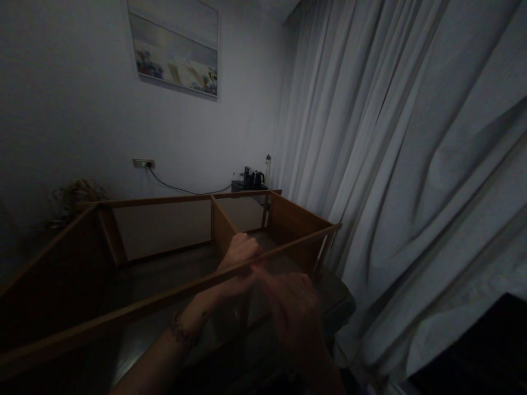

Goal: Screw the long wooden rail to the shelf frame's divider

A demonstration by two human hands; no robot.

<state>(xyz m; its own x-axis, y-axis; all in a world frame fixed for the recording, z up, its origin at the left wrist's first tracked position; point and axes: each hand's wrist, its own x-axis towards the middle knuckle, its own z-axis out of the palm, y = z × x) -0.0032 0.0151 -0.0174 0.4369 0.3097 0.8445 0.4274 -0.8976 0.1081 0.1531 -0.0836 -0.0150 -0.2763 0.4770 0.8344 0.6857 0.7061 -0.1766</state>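
A brown wooden frame (pixel 164 299), like an open shelf unit lying down, stretches across the view with a divider panel (pixel 224 222) inside it. My left hand (pixel 240 251), a bracelet on its wrist, reaches under the near rail and is closed around the frame where divider and rail meet. Just right of it, my right hand (pixel 292 302) has curled fingers, its fingertips against the near rail beside my left thumb. Dim light and blur hide whatever those fingertips may pinch.
Long pale curtains (pixel 370 137) hang close on the right. Behind the frame, a black kettle (pixel 257 178) stands on a small dark stand, its cable running to a wall socket (pixel 144 163). A dried plant (pixel 78 192) is at left; a dark cushioned surface (pixel 340 299) lies below.
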